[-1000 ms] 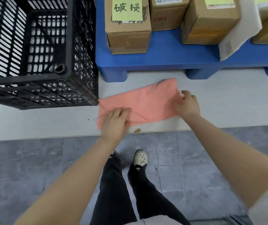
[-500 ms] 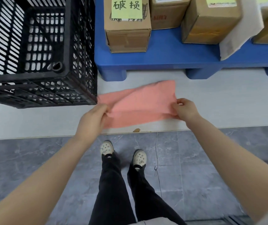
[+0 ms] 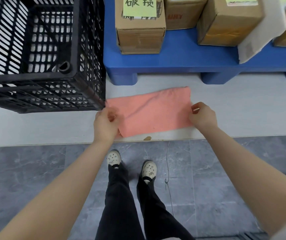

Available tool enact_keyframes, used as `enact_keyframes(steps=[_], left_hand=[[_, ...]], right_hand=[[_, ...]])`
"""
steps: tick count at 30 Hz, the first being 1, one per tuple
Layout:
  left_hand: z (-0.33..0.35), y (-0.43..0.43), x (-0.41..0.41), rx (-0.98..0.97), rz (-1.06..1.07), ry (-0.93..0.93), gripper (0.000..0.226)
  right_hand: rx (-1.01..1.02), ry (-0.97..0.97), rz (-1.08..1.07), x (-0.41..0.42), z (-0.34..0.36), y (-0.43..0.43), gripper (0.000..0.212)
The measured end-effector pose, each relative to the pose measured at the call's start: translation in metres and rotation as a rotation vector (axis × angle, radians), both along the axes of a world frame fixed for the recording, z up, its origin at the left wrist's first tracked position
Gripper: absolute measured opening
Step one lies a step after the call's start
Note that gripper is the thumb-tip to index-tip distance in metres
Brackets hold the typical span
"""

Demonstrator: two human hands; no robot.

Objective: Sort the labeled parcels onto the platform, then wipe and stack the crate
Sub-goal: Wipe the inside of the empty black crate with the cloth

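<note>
At the left, one black plastic lattice crate [image 3: 35, 66] is set on the white tabletop [image 3: 35, 129]; its own slatted floor is seen through the open top. Just beside its near corner, one folded pink cloth [image 3: 152, 111] lies on the tabletop. The cloth's left end is pinched by the left grip [image 3: 106, 123], fingers curled on the fabric, and its right end is pinched likewise by the right grip [image 3: 202, 116]. Behind, one blue plastic platform [image 3: 182, 63] is loaded with four brown cardboard boxes [image 3: 138, 37], partly cropped. The leftmost carries a handwritten green label [image 3: 139, 6]. One white padded mailer [image 3: 260, 32] is leaned against the boxes at the right.
</note>
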State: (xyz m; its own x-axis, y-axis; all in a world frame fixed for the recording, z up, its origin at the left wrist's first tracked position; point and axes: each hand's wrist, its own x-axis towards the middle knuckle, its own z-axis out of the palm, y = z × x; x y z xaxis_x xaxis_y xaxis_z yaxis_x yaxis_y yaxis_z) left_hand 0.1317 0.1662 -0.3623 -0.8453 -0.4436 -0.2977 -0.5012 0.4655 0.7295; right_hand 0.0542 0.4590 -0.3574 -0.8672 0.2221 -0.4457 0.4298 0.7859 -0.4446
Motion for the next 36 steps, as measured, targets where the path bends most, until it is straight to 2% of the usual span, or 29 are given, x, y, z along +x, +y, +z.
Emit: enact_keyframes(steps=[5, 7, 10, 13, 16, 22, 26, 31, 36], left_hand=[[-0.002, 0.006, -0.016, -0.029, 0.083, -0.063, 0.039], [-0.005, 0.006, -0.019, -0.043, 0.118, -0.102, 0.046], [-0.002, 0.008, -0.018, -0.123, 0.067, -0.051, 0.053], [-0.005, 0.012, -0.015, -0.184, -0.011, -0.002, 0.049], [-0.008, 0.014, -0.015, -0.129, 0.080, -0.040, 0.031], [0.005, 0.019, -0.023, -0.127, 0.067, -0.119, 0.049], [0.007, 0.024, -0.022, -0.075, 0.008, -0.230, 0.057], [0.002, 0.020, -0.017, -0.230, -0.090, -0.300, 0.058], [0.005, 0.019, -0.011, -0.124, -0.084, -0.241, 0.061]], right_hand=[[-0.044, 0.021, 0.040, -0.013, 0.000, -0.010, 0.036], [-0.052, 0.029, 0.063, -0.019, 0.000, -0.011, 0.034], [-0.087, 0.116, 0.070, -0.021, -0.001, -0.010, 0.028], [0.052, 0.126, 0.135, -0.017, -0.009, -0.008, 0.019], [0.131, 0.091, 0.162, -0.017, -0.012, -0.008, 0.020], [-0.068, 0.195, 0.058, -0.042, 0.001, -0.029, 0.040], [-0.036, 0.150, 0.137, -0.053, -0.005, -0.031, 0.043], [-0.094, 0.239, 0.101, -0.057, -0.010, -0.025, 0.039], [-0.109, 0.102, 0.038, -0.056, -0.012, -0.019, 0.041]])
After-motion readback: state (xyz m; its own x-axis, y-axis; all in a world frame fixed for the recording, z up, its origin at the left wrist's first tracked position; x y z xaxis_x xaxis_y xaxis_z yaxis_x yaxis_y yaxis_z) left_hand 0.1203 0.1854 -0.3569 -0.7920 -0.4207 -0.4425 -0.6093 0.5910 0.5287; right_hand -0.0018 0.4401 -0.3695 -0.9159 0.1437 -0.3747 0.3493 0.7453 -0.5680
